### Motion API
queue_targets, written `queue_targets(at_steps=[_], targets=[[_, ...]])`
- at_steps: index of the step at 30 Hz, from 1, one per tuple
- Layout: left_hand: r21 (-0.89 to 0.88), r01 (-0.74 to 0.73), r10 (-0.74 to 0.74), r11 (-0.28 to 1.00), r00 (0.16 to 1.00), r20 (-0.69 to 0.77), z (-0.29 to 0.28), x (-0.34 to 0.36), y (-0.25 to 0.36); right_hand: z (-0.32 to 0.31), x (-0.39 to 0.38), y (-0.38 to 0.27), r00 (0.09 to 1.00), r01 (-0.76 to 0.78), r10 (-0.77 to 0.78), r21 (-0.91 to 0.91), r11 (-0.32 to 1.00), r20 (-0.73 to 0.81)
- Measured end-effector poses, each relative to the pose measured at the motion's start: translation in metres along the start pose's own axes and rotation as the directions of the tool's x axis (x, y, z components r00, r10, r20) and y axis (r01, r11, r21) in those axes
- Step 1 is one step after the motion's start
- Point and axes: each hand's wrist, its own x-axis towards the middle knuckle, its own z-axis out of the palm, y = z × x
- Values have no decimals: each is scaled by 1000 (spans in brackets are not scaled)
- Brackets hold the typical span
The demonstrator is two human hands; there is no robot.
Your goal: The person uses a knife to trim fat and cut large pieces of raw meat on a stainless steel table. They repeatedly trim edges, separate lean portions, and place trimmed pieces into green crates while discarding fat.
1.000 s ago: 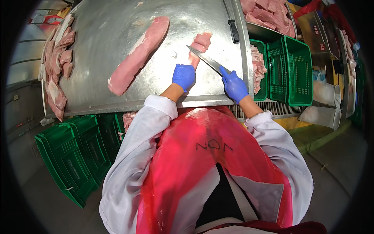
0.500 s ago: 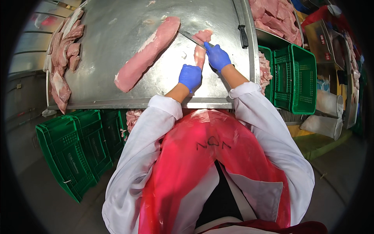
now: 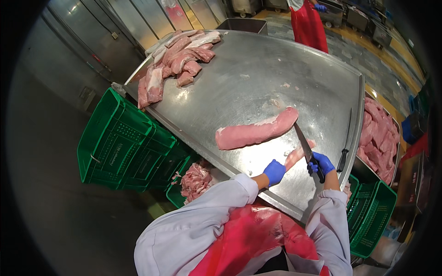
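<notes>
One meat strip (image 3: 294,158): on your table (image 3: 258,69), long axis from your left hand (image 3: 275,172), nearer and closed on its lower end, toward half past one. Your right hand (image 3: 323,163): gripping one knife (image 3: 302,139), blade crossing strip, toward eleven o'clock.

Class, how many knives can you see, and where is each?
2. A broader black-handled steel knife is in the blue-gloved right hand; a slimmer black-handled steel knife lies by the right edge of the grey metal table. Others could be hidden.
</notes>
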Motion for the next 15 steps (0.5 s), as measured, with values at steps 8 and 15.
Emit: queue_targets(at_steps=[8, 15], targets=[[-76, -7, 5, 997, 1000, -24, -11, -2, 7, -58, -17, 14, 946, 323, -306, 247, 913, -105], [76, 28, -22, 997, 997, -77, 18, -10, 0, -36, -71, 24, 746, 487, -569, -299, 820, -346]])
